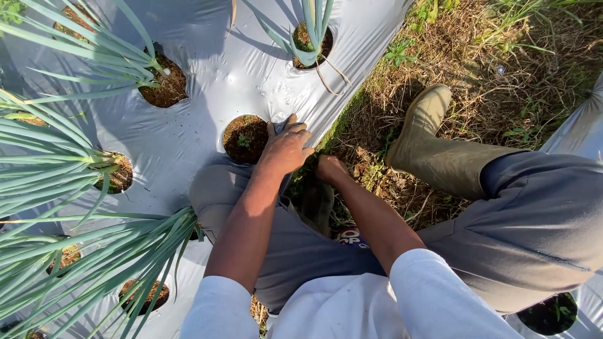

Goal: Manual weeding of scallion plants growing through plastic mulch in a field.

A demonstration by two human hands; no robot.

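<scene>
A silver plastic mulch sheet (207, 75) covers the raised bed, pierced by round soil holes (245, 138). Leafy green onion plants (75, 163) grow through several of them. Beside it runs a path of dry grass (477, 56).

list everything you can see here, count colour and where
plastic mulch sheet: one, silver-grey, covers the bed on the left; a second strip shows at the right edge
planting holes: about seven visible, brown soil, cut in the sheet; the one by the left hand has only a tiny seedling
leafy plants: several, blue-green long leaves, growing from the holes at left and top
grass path: one, dry brown with green weeds, upper right between the sheets
rubber boot: one in view, olive green, on the path
trousers: grey, both knees bent
sleeves: two, white, bottom
left hand: resting on the sheet's edge beside the near-empty hole
right hand: down in the grass at the sheet's edge, fingers hidden
</scene>
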